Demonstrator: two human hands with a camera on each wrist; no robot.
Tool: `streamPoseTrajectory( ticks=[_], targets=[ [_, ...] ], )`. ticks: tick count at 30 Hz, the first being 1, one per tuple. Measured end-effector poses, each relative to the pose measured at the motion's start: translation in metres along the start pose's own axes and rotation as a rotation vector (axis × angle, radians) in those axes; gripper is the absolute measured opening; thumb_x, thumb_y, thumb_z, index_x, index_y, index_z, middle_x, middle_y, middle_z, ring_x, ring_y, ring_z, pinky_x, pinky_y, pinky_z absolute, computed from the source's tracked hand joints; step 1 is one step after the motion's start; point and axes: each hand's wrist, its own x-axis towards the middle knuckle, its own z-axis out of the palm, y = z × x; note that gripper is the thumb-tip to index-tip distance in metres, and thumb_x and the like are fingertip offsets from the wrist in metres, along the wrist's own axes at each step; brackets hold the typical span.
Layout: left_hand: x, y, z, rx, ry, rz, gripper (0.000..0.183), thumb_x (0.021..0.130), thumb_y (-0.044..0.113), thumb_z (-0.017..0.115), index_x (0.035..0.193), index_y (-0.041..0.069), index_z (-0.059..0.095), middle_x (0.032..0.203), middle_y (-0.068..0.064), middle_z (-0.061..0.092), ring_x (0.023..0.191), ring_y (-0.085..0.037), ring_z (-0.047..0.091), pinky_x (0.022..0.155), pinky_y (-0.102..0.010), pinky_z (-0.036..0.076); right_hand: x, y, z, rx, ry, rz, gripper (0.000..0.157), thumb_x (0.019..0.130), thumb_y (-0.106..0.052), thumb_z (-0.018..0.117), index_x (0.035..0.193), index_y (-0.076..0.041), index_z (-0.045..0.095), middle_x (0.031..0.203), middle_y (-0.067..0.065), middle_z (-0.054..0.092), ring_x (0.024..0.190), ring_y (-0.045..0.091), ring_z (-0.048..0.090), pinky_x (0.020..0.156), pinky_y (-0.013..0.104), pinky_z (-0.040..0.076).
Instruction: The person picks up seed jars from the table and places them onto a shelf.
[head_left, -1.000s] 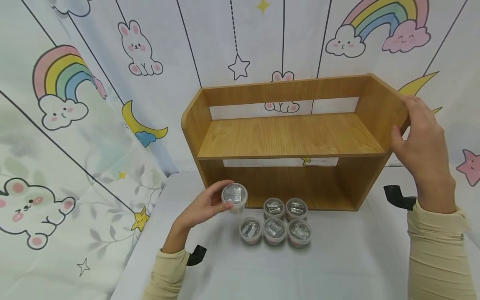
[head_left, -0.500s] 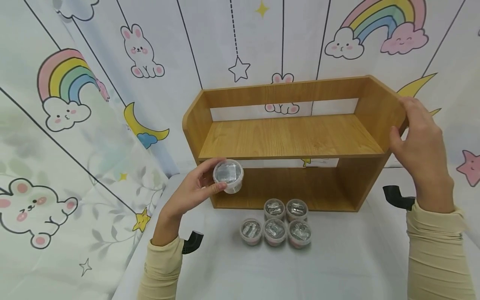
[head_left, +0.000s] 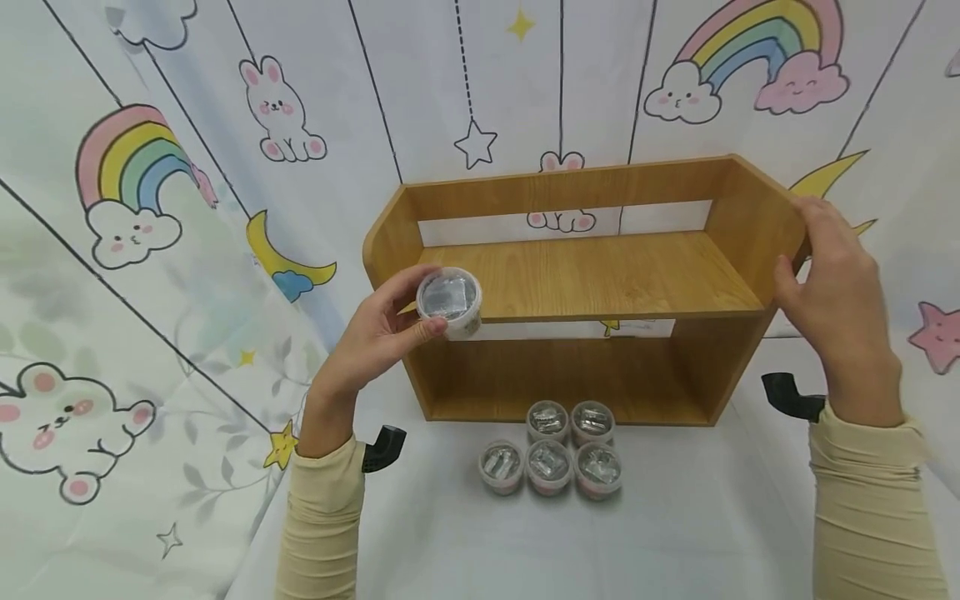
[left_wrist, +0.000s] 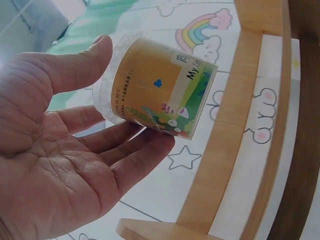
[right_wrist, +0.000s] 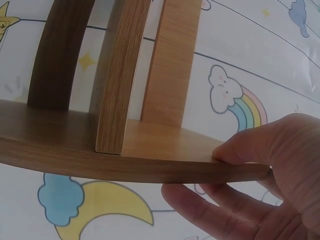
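A small round plastic tub (head_left: 450,302) with a clear lid is pinched between the thumb and fingers of my left hand (head_left: 375,333), in front of the left end of the upper board. Seen in the left wrist view, the tub (left_wrist: 155,85) has a printed label with plants and lettering. My right hand (head_left: 843,308) grips the right side panel of a two-tier wooden shelf (head_left: 577,271). From the right wrist, the thumb lies on the panel's inner face (right_wrist: 200,145) and the fingers are on its outer side. Both tiers of the shelf are bare.
Several lidded tubs (head_left: 549,464) stand close together on the white-covered table (head_left: 675,517), before the shelf's lower front edge. A cloth backdrop (head_left: 337,100) with rainbows, rabbits and stars hangs behind and to the left.
My left hand has raised the tub from just above the table, past the lower tier, to the height of the upper board. The right hand has stayed on the side panel.
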Motion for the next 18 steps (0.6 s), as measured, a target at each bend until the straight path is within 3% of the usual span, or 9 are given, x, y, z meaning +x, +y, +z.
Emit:
streamPoseTrajectory(
  ticks=[11,18],
  targets=[
    [0.022,0.002,-0.015,0.045,0.092,-0.014,0.06,0.091,-0.002,0.067,0.146,0.001,0.042,0.137,-0.012,0.051,0.125,-0.026,0.049,0.105,-0.04,0.043,0.0,-0.004,-0.004,0.0,0.005,0.004,0.064,0.093,0.003,0.056,0.152,-0.01,0.036,0.152,0.015,0.04,0.128,0.045,0.046,0.103,0.058,0.036],
    [0.041,-0.013,-0.017,0.026,0.149,-0.096,0.055,0.094,0.004,0.066,0.144,0.0,0.043,0.137,-0.016,0.051,0.126,-0.029,0.05,0.103,-0.039,0.044,0.0,-0.001,-0.002,-0.002,0.001,0.006,0.065,0.093,0.002,0.057,0.152,-0.012,0.035,0.152,0.015,0.04,0.128,0.045,0.046,0.103,0.058,0.037]
  ],
)
